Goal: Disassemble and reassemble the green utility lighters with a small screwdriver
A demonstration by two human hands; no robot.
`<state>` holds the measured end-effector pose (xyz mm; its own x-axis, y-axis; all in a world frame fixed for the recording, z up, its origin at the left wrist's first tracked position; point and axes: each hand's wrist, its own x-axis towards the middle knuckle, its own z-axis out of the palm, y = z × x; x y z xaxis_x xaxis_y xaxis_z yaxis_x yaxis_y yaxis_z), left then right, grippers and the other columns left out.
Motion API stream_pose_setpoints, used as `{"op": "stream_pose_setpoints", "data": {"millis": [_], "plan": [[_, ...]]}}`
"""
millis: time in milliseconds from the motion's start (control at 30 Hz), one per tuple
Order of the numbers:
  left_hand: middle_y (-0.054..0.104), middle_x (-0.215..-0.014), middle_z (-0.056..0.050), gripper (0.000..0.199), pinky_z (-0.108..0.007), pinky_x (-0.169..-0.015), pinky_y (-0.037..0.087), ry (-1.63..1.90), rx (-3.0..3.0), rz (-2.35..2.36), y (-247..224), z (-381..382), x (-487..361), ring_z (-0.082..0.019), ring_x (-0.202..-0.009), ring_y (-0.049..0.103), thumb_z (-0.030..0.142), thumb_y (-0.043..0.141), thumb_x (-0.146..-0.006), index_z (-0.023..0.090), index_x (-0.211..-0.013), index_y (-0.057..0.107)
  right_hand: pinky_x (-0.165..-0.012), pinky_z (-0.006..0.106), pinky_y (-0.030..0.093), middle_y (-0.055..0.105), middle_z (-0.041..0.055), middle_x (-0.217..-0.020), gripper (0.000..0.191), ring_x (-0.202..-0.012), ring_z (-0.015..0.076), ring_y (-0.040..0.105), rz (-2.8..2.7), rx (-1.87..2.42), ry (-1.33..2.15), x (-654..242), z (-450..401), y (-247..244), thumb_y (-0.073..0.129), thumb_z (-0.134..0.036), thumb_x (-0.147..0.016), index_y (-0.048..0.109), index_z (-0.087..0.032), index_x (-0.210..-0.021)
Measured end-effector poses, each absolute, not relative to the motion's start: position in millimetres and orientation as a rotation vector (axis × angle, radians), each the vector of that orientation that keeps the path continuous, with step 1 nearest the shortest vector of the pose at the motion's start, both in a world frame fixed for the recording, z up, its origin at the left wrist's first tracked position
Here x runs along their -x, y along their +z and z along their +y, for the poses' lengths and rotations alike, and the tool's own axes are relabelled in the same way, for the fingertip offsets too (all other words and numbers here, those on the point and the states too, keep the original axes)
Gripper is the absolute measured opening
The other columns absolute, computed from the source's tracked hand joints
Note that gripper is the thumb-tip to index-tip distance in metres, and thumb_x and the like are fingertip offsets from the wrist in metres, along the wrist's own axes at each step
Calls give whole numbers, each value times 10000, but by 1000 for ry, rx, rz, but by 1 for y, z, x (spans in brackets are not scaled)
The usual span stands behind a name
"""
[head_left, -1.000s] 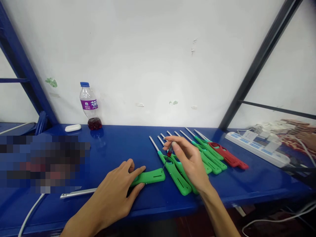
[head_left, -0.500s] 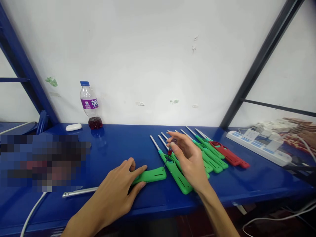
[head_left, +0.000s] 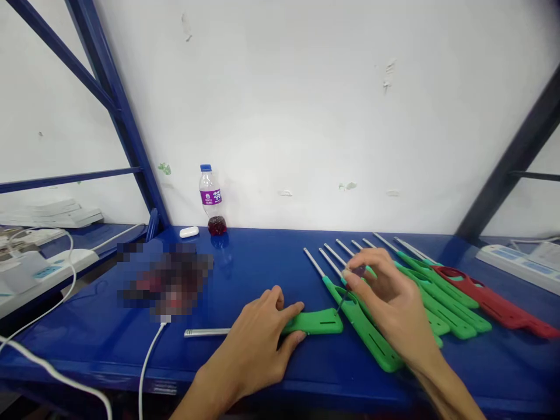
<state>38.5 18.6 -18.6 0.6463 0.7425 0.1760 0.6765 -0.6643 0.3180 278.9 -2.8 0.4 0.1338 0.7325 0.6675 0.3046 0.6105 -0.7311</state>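
Observation:
A green lighter (head_left: 321,322) with a long metal tube lies flat near the table's front edge, its tube pointing left. My left hand (head_left: 262,335) grips it around the middle, fingers and thumb on either side of the green handle. My right hand (head_left: 389,297) pinches the dark handle of a small screwdriver (head_left: 342,302), whose tip meets the lighter's right end. Several more green lighters (head_left: 371,335) lie in a slanted row beneath and beside my right hand, tubes toward the wall. Right of them is a red lighter (head_left: 499,300).
A bottle (head_left: 212,201) with dark red liquid and a small white case (head_left: 189,232) stand near the wall. White power strips (head_left: 520,268) lie at both sides. A white cable (head_left: 149,356) runs off the front edge from a blurred patch.
The camera view has swung left, so everything appears farther right. Both hands keep their holds, and the screwdriver tip stays at the lighter's end.

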Motion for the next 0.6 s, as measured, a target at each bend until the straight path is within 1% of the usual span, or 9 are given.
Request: {"op": "stream_pose_setpoints", "data": {"millis": [67,167,200,300,333,400,500,533,600], "plan": [[570,-1184,-80,431,-495,-918,529,434,-2651,1157,-19,18,-38,-282,-1070,607,383,534,-1049,306,-1472,571,-811,260,513,613,26,-1074,123,-984,195,600,-1455,949,415,-282,-4,1,671,-389,-1055,726,-308,-1129],[575,-1173,-83,431,-491,-911,533,432,-2651,1157,-19,18,-38,-287,-1069,610,383,535,-1048,299,-1469,578,-889,275,518,666,32,-1126,236,-1078,207,627,-1489,966,506,-285,-4,2,612,-399,-1089,681,-337,-1306],[576,-1173,-85,428,-493,-912,532,434,-2650,1150,-19,18,-38,-291,-1072,611,380,538,-1046,296,-1463,583,-900,274,512,663,30,-1130,211,-1101,208,620,-1498,959,508,-286,-3,2,622,-389,-1084,690,-337,-1277],[572,-1187,-96,426,-509,-922,529,442,-2651,1134,-20,19,-39,-303,-1089,612,370,522,-1051,285,-1464,585,-843,249,489,595,8,-1060,8,-1034,183,584,-1516,903,427,-284,-2,3,724,-317,-1019,722,-310,-1023],[569,-1189,-99,429,-514,-923,530,439,-2654,1135,-21,20,-39,-305,-1085,614,373,507,-1056,284,-1470,581,-828,247,482,574,1,-1037,33,-998,174,574,-1523,886,404,-283,-2,4,741,-289,-1003,722,-306,-982],[564,-1185,-101,438,-519,-916,533,417,-2659,1144,-23,23,-39,-303,-1065,623,390,471,-1069,285,-1482,574,-847,259,483,586,-1,-1042,87,-982,169,583,-1541,878,420,-281,-3,5,708,-257,-1024,740,-328,-1062],[559,-1184,-101,451,-522,-905,535,386,-2662,1159,-26,27,-38,-301,-1046,632,413,432,-1079,294,-1490,572,-962,312,481,647,15,-1161,269,-1099,191,615,-1569,881,529,-280,-4,7,585,-253,-1098,674,-372,-1323],[558,-1183,-100,453,-522,-904,535,382,-2663,1160,-26,28,-38,-300,-1044,633,419,425,-1080,297,-1492,572,-983,325,477,650,19,-1182,279,-1122,196,614,-1574,877,556,-280,-5,7,566,-252,-1107,659,-369,-1342],[556,-1182,-96,459,-519,-899,532,381,-2665,1156,-28,30,-38,-295,-1033,634,434,417,-1082,307,-1497,565,-968,319,478,628,17,-1170,206,-1112,195,601,-1581,861,569,-278,-5,7,614,-237,-1081,684,-341,-1243]]}}
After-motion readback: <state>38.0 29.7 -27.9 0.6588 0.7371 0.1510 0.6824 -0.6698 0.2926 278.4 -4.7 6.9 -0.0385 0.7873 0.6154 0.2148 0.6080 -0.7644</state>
